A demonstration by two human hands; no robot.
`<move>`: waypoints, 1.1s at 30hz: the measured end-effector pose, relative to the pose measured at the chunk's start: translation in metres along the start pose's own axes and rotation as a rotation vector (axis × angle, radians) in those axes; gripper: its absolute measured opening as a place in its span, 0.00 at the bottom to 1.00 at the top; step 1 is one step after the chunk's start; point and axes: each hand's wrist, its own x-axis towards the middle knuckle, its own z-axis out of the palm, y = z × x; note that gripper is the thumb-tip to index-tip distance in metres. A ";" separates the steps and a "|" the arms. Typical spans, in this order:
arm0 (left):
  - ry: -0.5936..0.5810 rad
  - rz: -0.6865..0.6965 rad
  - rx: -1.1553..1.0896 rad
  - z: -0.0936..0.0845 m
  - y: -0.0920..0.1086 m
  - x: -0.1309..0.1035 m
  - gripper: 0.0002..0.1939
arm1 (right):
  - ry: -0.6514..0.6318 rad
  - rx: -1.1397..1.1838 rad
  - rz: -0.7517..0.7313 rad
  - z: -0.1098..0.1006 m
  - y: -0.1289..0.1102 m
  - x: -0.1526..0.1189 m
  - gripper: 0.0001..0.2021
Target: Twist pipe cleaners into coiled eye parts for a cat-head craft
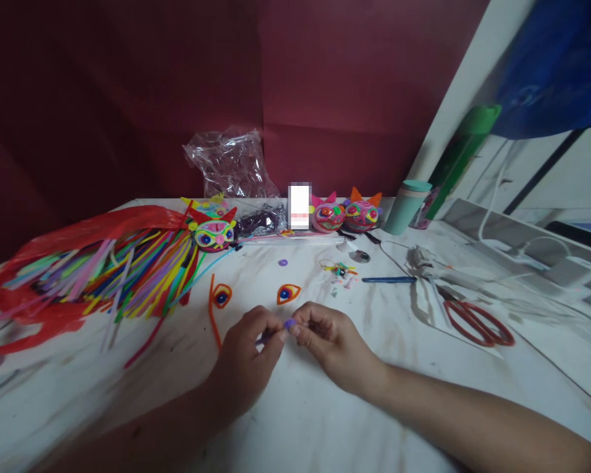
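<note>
Purple piece (289, 324) sits between the fingertips of both hands: the left hand (243, 358) pinches it from one side with thumb and forefinger, the right hand (339, 345) from the other, with the two sets of fingertips nearly meeting. A darker strip shows inside the curl of the left hand; whether it joins the piece, I cannot tell. Just beyond the fingertips lies an orange-rimmed eye shape (288, 294); a similar eye shape (222, 297) and a long orange strip (212, 312) lie beyond the left hand, towards its outer side. Farther past the fingertips is a small purple disc (283, 263). Red-handled scissors (479, 323) lie well out to the right hand's outer side, and a blue tool (389, 280) lies beyond that hand.
</note>
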 end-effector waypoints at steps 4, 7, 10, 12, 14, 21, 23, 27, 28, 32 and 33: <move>-0.091 -0.005 0.087 -0.004 -0.005 0.003 0.07 | -0.022 -0.184 -0.043 -0.007 0.000 0.004 0.10; -0.098 0.081 0.176 -0.007 -0.007 0.003 0.07 | -0.079 -0.334 -0.082 -0.012 -0.003 0.007 0.08; -0.106 0.201 0.243 -0.007 -0.009 0.003 0.08 | -0.151 -0.465 -0.151 -0.016 -0.007 0.007 0.06; -0.134 0.233 0.259 -0.006 -0.010 0.003 0.08 | -0.204 -0.531 -0.214 -0.018 -0.010 0.006 0.05; -0.163 0.238 0.261 -0.006 -0.009 0.003 0.08 | -0.249 -0.565 -0.270 -0.018 -0.011 0.005 0.05; -0.051 0.069 0.070 -0.012 0.000 0.004 0.08 | -0.191 -0.115 -0.023 -0.015 -0.009 0.010 0.08; 0.002 0.015 -0.002 -0.013 0.004 0.004 0.08 | -0.182 0.070 0.022 -0.011 -0.009 0.010 0.10; 0.054 0.015 0.000 -0.008 0.006 0.001 0.08 | -0.100 0.166 0.050 -0.003 -0.006 0.005 0.12; 0.058 0.031 0.017 -0.006 0.005 -0.001 0.08 | -0.070 0.150 0.047 -0.002 -0.005 0.004 0.12; 0.035 0.092 0.097 0.000 -0.002 -0.003 0.07 | -0.013 0.017 -0.023 -0.001 -0.002 0.001 0.11; 0.014 0.091 0.114 0.000 -0.003 -0.003 0.07 | -0.011 -0.034 -0.047 -0.003 -0.002 0.001 0.11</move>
